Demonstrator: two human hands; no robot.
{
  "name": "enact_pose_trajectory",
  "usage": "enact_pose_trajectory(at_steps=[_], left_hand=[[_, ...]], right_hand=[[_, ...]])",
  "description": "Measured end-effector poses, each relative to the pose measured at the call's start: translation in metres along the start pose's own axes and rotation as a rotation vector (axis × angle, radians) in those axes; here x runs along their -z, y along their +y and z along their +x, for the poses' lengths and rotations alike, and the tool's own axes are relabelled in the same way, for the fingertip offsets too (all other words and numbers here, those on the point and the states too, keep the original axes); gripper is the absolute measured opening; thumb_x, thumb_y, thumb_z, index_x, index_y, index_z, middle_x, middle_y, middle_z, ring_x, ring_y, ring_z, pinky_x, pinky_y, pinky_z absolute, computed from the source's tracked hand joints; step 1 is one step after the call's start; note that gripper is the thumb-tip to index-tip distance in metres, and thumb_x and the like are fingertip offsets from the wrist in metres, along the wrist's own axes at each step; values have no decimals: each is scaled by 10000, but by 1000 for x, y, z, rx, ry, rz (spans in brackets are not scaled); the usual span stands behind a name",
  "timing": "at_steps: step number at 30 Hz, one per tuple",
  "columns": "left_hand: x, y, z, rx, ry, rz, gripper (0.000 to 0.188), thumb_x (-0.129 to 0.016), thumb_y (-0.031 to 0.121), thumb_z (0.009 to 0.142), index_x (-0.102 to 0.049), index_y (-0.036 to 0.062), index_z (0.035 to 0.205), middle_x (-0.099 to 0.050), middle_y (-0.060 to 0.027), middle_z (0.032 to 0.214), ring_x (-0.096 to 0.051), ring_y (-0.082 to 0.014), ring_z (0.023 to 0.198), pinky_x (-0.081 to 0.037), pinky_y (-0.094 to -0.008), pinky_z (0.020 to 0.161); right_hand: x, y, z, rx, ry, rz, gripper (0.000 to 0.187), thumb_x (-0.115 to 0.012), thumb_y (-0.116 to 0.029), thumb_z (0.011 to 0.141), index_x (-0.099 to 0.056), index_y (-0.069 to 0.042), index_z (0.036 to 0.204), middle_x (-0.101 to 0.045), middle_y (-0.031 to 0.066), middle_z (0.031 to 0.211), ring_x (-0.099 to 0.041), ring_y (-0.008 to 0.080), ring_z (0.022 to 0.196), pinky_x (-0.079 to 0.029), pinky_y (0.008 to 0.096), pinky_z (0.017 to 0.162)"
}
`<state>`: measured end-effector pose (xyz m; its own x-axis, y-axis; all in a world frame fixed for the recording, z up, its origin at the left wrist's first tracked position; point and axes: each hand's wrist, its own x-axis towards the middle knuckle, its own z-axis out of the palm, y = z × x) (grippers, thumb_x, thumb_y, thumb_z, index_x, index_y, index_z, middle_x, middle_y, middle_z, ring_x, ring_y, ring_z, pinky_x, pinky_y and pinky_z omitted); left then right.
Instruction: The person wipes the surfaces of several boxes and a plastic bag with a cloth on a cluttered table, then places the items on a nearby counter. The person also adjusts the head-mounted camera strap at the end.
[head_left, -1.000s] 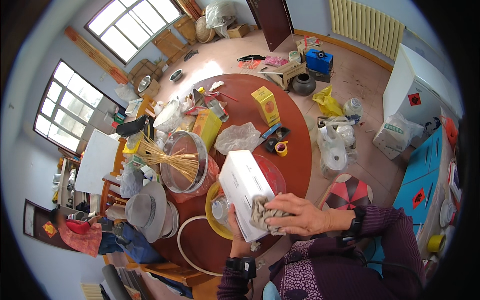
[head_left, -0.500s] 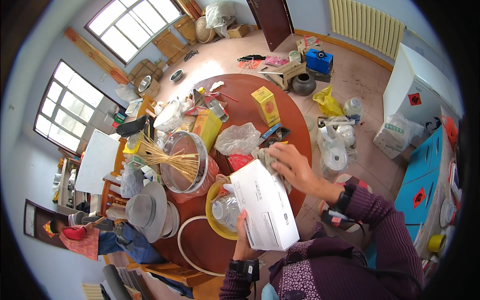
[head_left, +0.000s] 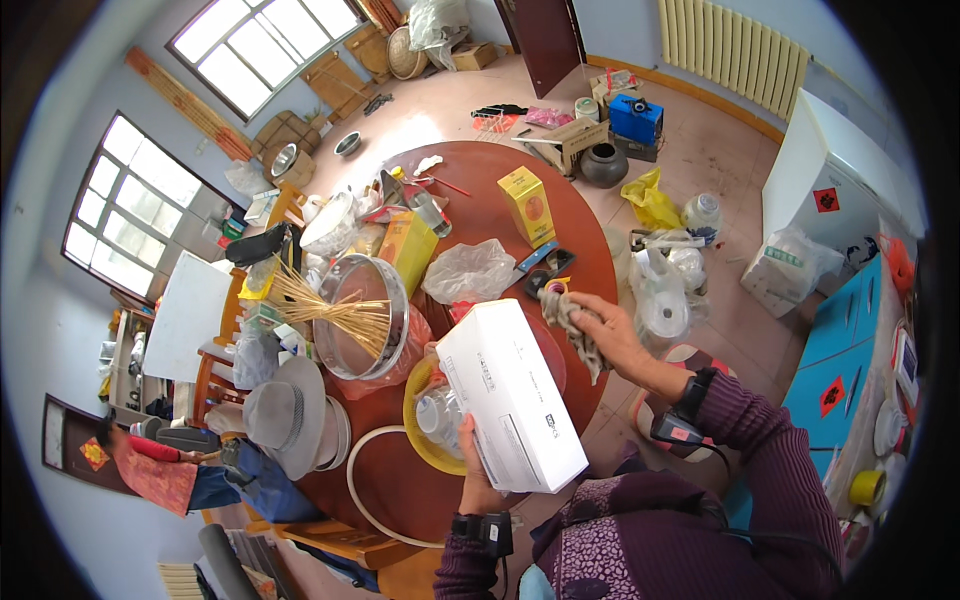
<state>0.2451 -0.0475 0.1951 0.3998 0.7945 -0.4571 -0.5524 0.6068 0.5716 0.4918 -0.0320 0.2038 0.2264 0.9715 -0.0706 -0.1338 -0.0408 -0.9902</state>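
A long white cardboard box (head_left: pixel 515 400) with small dark print is held tilted over the table's near edge. My left hand (head_left: pixel 478 468) grips it low on its left side, the fingers partly hidden behind it. In my right hand (head_left: pixel 615 345) is a crumpled grey cloth (head_left: pixel 580 338), bunched in the fingers and apart from the box's right side. Just left of the box stands a yellow basin (head_left: pixel 411 425) with a clear plastic container (head_left: pixel 436 412) in it.
The round red table (head_left: pixel 375 480) also bears a metal sieve (head_left: pixel 402 335) with thin sticks (head_left: pixel 350 322), a grey hat (head_left: pixel 268 415), a yellow carton (head_left: pixel 527 207) and a clear plastic bag (head_left: pixel 470 270). A person (head_left: pixel 155 460) stands at the far left. Bags (head_left: pixel 662 300) lie right of the table.
My right hand has drawn the cloth off the box's upper end, to the right and down. The box has shifted slightly left. At the left, the person has turned and straightened.
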Motion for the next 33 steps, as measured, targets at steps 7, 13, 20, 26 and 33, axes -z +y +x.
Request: enact_pose_trajectory(at_steps=[7,13,20,26,33], left_hand=[[10,-3,26,-145,-108,-20,693,-577,400,826,-346,33,1368,-524,-172,1236,-568,-293,1074,-486,-393,900],[14,9,25,-470,-123,269,853,-672,184,734,-203,22,1427,-453,-193,1276,-519,-291,1120,-430,-376,951],[20,18,11,-750,-111,811,982,-756,144,652,-181,6,1436,-421,-158,1292,-472,-265,1167,-395,-370,966],[28,-1,3,-897,-62,1264,986,-798,157,591,-262,-26,1398,-466,-184,1264,-471,-268,1152,-382,-379,975],[24,-5,4,-1084,-58,1422,891,-802,170,605,-335,-57,1329,-497,-241,1153,-513,-393,1029,-422,-431,890]], right_hand=[[-13,2,-52,557,-194,-505,415,-603,-129,878,-504,-22,1266,-511,177,1261,-488,309,1153,-392,367,972],[19,37,-58,202,-350,-347,372,-612,-120,857,-550,-46,1216,-572,145,1168,-556,239,1063,-424,318,929],[58,-4,-23,9,-68,-26,316,-552,-74,874,-562,-30,1186,-614,24,1003,-594,100,807,-496,241,734],[19,-38,-11,233,-110,-233,288,-616,-66,843,-595,-82,1130,-592,59,1069,-612,150,832,-500,287,763],[-27,-57,-33,646,-203,-676,365,-673,-94,766,-606,-98,1125,-566,110,1131,-535,299,1071,-456,380,903]])
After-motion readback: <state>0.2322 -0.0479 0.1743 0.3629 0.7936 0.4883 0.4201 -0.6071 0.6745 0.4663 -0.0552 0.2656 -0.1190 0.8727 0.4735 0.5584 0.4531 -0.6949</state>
